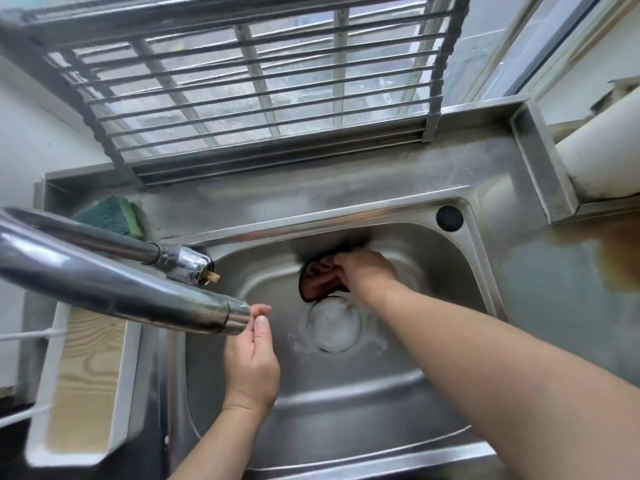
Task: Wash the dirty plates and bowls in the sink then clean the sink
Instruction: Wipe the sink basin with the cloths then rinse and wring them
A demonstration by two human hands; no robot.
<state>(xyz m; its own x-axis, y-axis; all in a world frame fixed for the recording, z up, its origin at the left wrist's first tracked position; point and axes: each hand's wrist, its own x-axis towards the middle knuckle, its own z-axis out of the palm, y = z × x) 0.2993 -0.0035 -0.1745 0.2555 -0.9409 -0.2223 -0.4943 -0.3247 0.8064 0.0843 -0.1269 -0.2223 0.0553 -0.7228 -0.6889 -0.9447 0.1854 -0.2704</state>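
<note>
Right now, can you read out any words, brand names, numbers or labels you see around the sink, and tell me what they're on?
None: no readable text shows in this view.
faucet: bare metal, no visible brand mark.
sponge: no print visible.
white tray: only wood grain, no label.
cloth in the right hand: plain, blurred.
sink: no stamp visible.

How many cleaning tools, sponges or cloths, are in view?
2. A green sponge lies on the ledge behind the tap, left of the basin. A brown cloth is gripped by the right hand against the basin's far wall, above the drain. The tap could hide others.
</note>
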